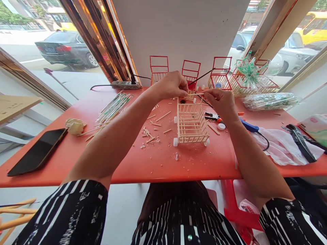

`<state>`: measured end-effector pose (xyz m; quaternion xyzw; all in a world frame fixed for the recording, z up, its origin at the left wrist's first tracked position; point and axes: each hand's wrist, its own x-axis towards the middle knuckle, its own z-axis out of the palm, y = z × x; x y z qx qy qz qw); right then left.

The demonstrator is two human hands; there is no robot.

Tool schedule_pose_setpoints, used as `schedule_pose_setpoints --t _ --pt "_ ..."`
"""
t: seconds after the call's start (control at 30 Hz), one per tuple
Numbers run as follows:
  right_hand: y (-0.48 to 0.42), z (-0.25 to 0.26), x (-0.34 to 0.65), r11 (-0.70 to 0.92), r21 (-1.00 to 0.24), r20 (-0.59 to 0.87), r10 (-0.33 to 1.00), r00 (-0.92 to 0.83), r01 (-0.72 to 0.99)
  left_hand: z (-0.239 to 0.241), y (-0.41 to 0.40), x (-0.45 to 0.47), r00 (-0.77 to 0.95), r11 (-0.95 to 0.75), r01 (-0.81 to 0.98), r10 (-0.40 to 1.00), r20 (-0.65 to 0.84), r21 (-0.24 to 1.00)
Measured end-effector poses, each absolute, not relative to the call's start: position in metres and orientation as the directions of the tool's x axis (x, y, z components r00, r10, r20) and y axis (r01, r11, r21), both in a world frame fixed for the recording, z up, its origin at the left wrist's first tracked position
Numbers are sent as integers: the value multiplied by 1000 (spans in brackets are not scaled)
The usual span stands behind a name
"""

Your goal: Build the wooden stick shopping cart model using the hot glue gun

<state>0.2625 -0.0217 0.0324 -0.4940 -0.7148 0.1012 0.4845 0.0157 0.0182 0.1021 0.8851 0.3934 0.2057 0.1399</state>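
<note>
A thin pale wooden stick (196,94) is stretched between my two hands, above the far end of a small cart built of wooden sticks (193,139). My left hand (175,85) pinches its left end. Thumb and fingers of my right hand (221,101) grip the right end. The cart stands on the red table with white wheels (175,142) at its corners and slatted sides. Short stick offcuts (148,133) lie scattered left of it. Whether the held stick touches the cart's far end, I cannot tell.
Several finished carts with red frames (220,75) line the wall. Pliers (213,117), a blue tool with a black cable (249,126) and a cloth (278,144) lie right. Wrapped sticks (114,105), a power strip (126,84) and a phone (37,152) lie left.
</note>
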Motion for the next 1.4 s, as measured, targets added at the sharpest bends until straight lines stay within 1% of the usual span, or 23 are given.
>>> schedule_pose_setpoints --t 0.23,0.5,0.87,1.13,1.27,1.4 --pt "-26 31 262 484 -649 581 813 -29 587 101 13 19 606 -638 650 763 225 412" --pt "-28 29 261 479 -648 579 815 -27 592 96 13 20 592 -643 616 759 270 455" --pt "-23 27 258 494 -668 578 816 -30 557 95 12 22 556 -623 646 780 289 440" --pt "-20 27 258 496 -670 576 817 -36 552 94 14 16 561 -637 628 769 306 447" --pt "-17 25 260 503 -666 578 815 -46 550 94 11 7 513 -593 643 803 302 485" --pt "-15 23 261 501 -661 578 814 -46 559 88 6 -6 488 -582 597 810 326 552"
